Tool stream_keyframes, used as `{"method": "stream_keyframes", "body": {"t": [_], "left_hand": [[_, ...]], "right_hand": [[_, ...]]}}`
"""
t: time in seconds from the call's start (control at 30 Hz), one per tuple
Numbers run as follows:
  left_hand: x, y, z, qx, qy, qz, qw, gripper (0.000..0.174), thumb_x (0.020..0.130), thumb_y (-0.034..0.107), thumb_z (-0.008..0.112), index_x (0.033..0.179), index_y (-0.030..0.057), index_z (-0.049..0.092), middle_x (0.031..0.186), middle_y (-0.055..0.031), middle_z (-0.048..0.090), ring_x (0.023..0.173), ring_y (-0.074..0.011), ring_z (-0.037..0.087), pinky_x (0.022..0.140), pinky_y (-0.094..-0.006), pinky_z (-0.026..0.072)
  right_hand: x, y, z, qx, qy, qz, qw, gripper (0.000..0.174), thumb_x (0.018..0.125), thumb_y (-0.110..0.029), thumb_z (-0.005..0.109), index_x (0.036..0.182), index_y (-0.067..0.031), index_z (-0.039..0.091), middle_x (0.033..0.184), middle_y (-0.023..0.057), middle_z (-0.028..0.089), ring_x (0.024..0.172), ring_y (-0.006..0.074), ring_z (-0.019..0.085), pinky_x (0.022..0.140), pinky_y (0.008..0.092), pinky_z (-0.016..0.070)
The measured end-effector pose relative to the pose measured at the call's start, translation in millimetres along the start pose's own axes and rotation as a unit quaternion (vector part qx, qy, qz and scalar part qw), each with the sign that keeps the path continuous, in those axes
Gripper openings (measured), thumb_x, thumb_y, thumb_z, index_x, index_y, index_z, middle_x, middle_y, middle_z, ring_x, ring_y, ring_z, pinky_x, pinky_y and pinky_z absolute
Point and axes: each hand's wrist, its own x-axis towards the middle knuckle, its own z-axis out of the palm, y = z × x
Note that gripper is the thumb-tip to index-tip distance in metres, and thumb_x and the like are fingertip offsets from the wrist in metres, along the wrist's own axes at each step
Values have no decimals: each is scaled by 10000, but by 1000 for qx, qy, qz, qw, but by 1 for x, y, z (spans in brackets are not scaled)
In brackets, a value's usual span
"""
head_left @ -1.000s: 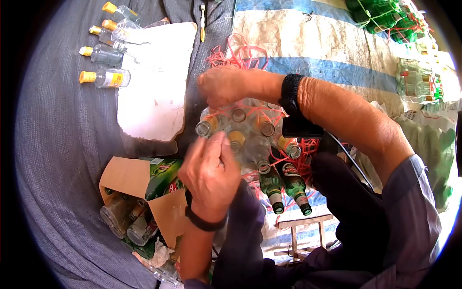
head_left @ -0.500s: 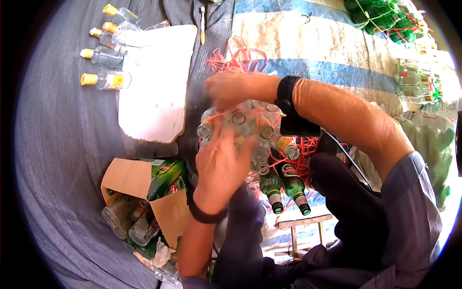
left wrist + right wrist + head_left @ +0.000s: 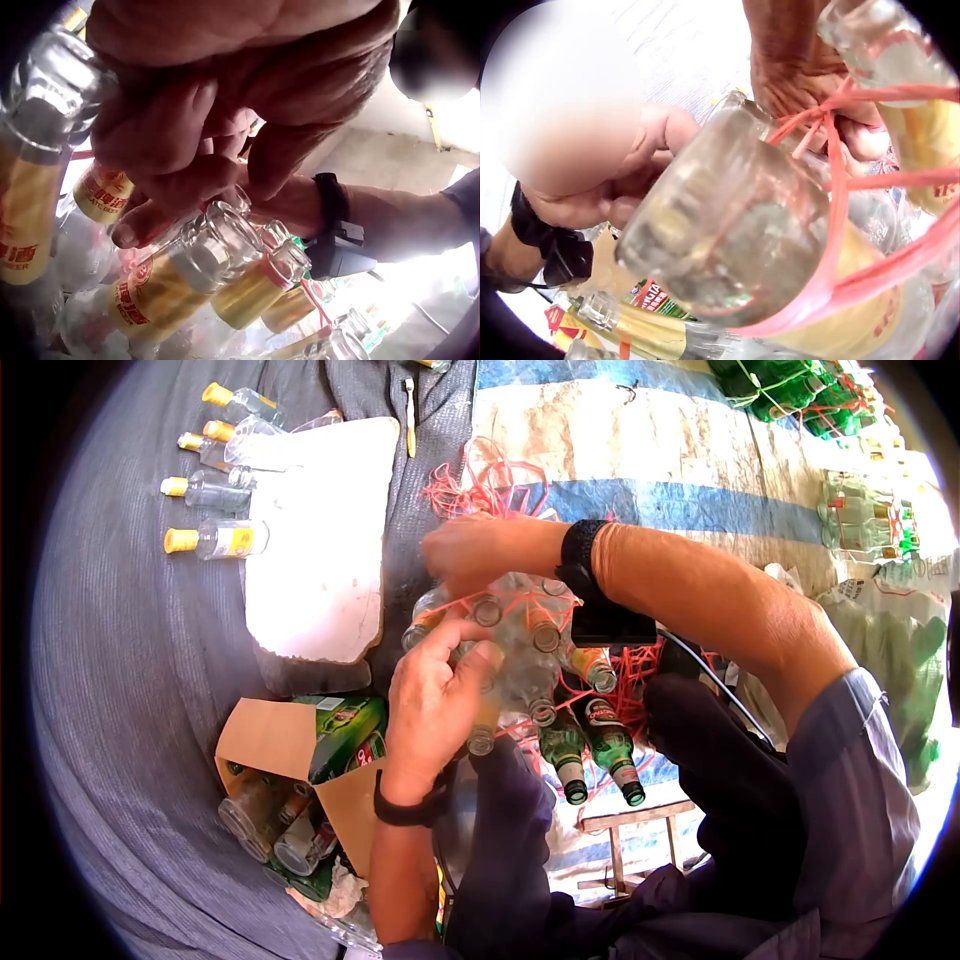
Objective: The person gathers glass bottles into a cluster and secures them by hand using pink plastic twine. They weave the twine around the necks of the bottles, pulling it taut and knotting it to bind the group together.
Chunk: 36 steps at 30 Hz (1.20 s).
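A cluster of clear glass bottles (image 3: 535, 635) with yellow labels lies bound in red string (image 3: 520, 600) in front of me. My left hand (image 3: 455, 660) has its fingers curled round one yellow-labelled bottle (image 3: 487, 705) at the cluster's near edge, its mouth pointing toward me. In the left wrist view those fingers (image 3: 187, 165) curl above several bottle necks (image 3: 217, 247). On the far side, my right hand (image 3: 462, 555) rests on the cluster. In the right wrist view its fingers (image 3: 802, 82) pinch the red string (image 3: 832, 172) at a knot beside a bottle mouth (image 3: 727, 225).
Two green bottles (image 3: 590, 745) lie at the cluster's near right. An open cardboard box (image 3: 265, 730) of bottles sits near left, beside a white slab (image 3: 320, 550). Yellow-capped bottles (image 3: 215, 540) lie far left. Loose red string (image 3: 480, 475) is behind; a wooden stool (image 3: 630, 850) is near my legs.
My left hand, spread flat over the bottle tops half a second ago, has curled round one bottle and drawn it toward me. The right hand has stayed on the far side.
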Motion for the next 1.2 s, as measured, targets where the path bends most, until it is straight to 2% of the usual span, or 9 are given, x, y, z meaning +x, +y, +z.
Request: {"method": "stream_keyframes", "body": {"t": [0.17,0.23,0.3,0.43,0.5,0.73,0.83,1.03,1.2], "left_hand": [[-5,6,7,63,22,-28,997,282,968,232,635,1142,12,659,886,-103,641,713,-167,546,699,-312,471],[-6,4,8,76,19,-33,996,282,961,229,630,1149,20,659,1087,-155,702,705,-174,572,702,-316,489],[-9,3,10,71,30,-22,997,269,957,211,628,1147,23,658,1213,-197,675,694,-174,576,695,-323,493],[-7,-4,12,73,39,15,996,236,941,145,628,1143,25,653,1509,-284,487,753,-195,631,720,-347,514],[-4,-11,10,73,33,36,996,232,936,126,630,1144,26,651,1512,-279,488,804,-211,645,741,-346,518],[-5,-8,6,93,6,79,993,233,908,86,631,1134,32,618,1489,-272,511,1049,-329,694,826,-366,532],[-5,-10,19,216,81,153,961,237,878,111,661,1097,66,579,1355,-219,606,960,-440,669,800,-483,538],[-6,-3,20,179,43,59,981,209,866,115,656,1047,64,564,1201,-173,651,890,-437,667,744,-524,520],[-5,-4,23,180,62,60,980,189,864,118,650,1029,64,577,1191,-154,657,883,-436,666,748,-513,526]], "right_hand": [[7,6,6,-9,12,-31,999,171,686,-201,695,723,-49,763,721,164,703,716,367,704,622,485,551],[12,13,13,-1,18,-34,999,167,681,-207,702,710,-52,758,714,161,699,703,361,698,620,477,549],[22,25,13,-27,-8,-212,977,191,674,-235,717,691,-48,751,690,156,688,672,351,684,609,461,543],[21,22,9,-10,-3,-229,973,212,678,-257,726,690,-47,751,674,158,682,650,348,672,594,460,532],[6,7,-7,18,-34,-119,992,204,683,-251,714,688,-50,750,666,161,677,639,354,664,587,469,522],[16,15,7,21,-3,-152,988,194,667,-235,709,667,-43,741,649,168,664,639,349,668,590,475,517],[13,13,2,51,-5,-136,989,179,653,-212,718,651,-34,726,638,165,657,613,340,649,574,470,506],[34,31,11,145,-116,-109,976,176,624,-177,755,616,-20,676,617,145,633,553,318,586,515,433,462],[47,51,38,89,-104,-218,966,214,673,-193,772,666,3,686,662,111,661,557,250,599,489,380,441]]}}
